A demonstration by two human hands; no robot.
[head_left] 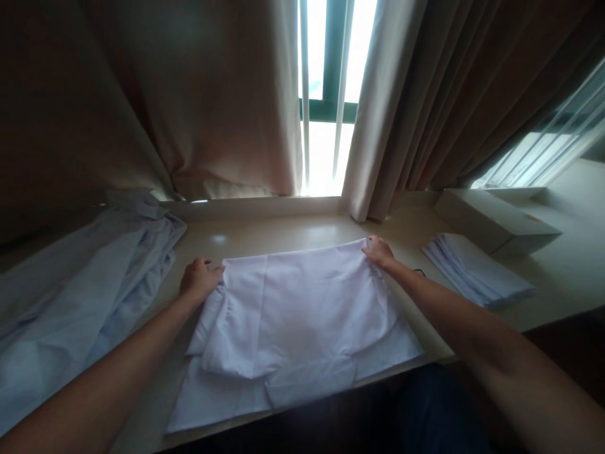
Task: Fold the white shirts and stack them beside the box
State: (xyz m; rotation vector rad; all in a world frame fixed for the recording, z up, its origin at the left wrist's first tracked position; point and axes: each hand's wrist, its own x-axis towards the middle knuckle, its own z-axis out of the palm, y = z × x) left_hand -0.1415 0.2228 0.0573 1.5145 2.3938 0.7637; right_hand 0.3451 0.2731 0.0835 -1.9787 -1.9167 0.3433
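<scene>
A white cloth garment, partly folded over itself, lies across the counter in front of me, its near edge reaching the counter's front. My left hand grips its far left corner, thumb toward the cloth. At the far right corner, my right hand pinches the fabric. The far edge is stretched nearly straight between both hands. Loose layers bunch and wrinkle below the left hand and along the near side. What kind of garment it is, I cannot tell.
A heap of white garments covers the counter's left end. On the right sit a folded white stack and a pale box. Brown curtains hang behind, around a bright barred window. The counter ends at my legs.
</scene>
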